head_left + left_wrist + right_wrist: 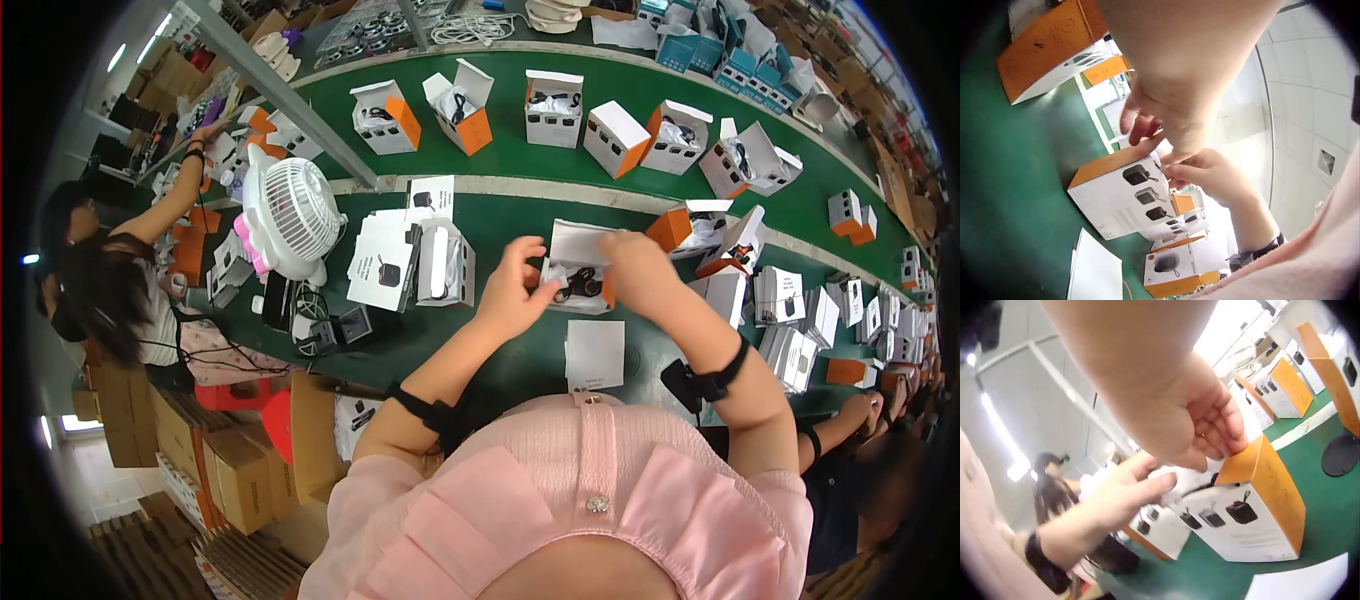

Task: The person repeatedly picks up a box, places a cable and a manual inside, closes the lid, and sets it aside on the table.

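Note:
An open white-and-orange box (580, 290) stands upright in front of me, its back flap raised. Coiled black cable (578, 284) and clear plastic wrap show inside. At the box's left side is my left hand (513, 289), fingers spread and gently bent, the thumb reaching over the near rim. My right hand (642, 270) is at the opposite side, slightly blurred in the head view. In the right wrist view, the loosely bent fingers of the right hand (1213, 428) are right at the orange side flap (1241, 464). Pictures of small black devices mark the box's front (1129, 200).
White printed sheets (595, 354) lie just before the box. Left are another open box (446, 263), leaflets (385, 255) and a white fan (293, 217). More boxes and leaflet stacks (779, 295) stand right. Several open boxes (553, 108) line the far bench. Other people work at both sides.

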`<state>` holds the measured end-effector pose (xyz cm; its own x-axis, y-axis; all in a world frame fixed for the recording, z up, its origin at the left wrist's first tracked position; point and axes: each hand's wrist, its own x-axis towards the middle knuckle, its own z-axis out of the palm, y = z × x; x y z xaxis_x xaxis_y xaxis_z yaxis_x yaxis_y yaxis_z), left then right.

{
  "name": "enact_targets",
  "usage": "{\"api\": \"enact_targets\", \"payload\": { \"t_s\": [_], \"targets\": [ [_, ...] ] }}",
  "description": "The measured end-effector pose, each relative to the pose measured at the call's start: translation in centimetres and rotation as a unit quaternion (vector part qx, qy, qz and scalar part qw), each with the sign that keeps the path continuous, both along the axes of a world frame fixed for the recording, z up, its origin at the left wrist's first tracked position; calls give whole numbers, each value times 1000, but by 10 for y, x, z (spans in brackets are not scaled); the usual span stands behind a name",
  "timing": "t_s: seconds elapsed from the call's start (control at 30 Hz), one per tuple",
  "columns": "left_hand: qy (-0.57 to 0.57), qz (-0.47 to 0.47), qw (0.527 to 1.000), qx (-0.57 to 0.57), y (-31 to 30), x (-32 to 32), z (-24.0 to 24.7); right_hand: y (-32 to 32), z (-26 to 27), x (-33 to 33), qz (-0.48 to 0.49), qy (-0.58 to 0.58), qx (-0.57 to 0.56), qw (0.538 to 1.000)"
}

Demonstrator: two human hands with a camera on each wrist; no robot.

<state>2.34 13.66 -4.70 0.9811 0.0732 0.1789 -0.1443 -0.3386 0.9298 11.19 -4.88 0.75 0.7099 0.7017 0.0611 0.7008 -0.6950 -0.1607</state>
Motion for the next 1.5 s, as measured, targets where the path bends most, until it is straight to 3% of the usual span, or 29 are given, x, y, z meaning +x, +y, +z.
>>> {"api": "enact_targets", "payload": {
  "t_s": [0.03,0.07,0.1,0.13,0.17,0.23,0.27,0.33,0.37,0.4,0.47,0.5,0.53,0.6,0.7,1.07,1.13,1.2,1.3,1.4,1.5],
  "targets": [
    [23,23,985,-172,2,-3,-10,-8,1,-3,-5,1,0,1000],
    [55,-3,953,-299,10,2,-36,-14,1,-2,-82,106,37,990],
    [131,-3,922,-365,15,3,-37,-19,1,-6,-159,216,72,961],
    [208,-4,881,-424,19,5,-38,-20,-6,-10,-164,218,74,959],
    [209,-8,883,-421,20,6,-49,-20,-19,-11,-206,330,163,907],
    [176,-57,969,-161,21,10,-67,-16,-39,-6,-299,508,273,760],
    [177,-54,970,-160,19,9,-68,-16,-42,-7,-297,511,273,759],
    [89,28,978,-184,22,20,-49,-6,-43,0,-166,303,271,898],
    [82,9,978,-194,25,23,-46,-6,-42,1,-106,315,281,900],
    [80,8,978,-194,26,25,-42,-9,-49,3,-106,314,281,901],
    [12,-57,998,-27,32,28,-35,-11,-70,7,66,241,325,912],
    [-2,-57,998,11,36,28,-37,-11,-57,6,39,314,274,908],
    [-10,-56,998,8,42,35,-39,-6,-44,10,41,307,270,912],
    [-86,-68,986,123,45,36,-39,-4,-30,6,55,255,229,938],
    [-113,-95,979,142,47,31,-36,-6,-30,13,70,264,186,944],
    [-200,-60,955,212,45,49,-51,4,-49,26,70,127,168,975],
    [-237,-34,918,316,44,44,-54,4,-51,23,69,115,165,977],
    [-237,-33,909,342,41,34,-54,2,-51,21,74,71,46,994],
    [-259,-25,885,387,45,35,-61,9,-56,12,85,-21,22,996],
    [-278,-11,871,405,47,40,-64,15,-49,10,75,-38,-82,993],
    [-302,-28,868,392,56,49,-60,27,-36,12,82,18,-101,991]
  ]
}}
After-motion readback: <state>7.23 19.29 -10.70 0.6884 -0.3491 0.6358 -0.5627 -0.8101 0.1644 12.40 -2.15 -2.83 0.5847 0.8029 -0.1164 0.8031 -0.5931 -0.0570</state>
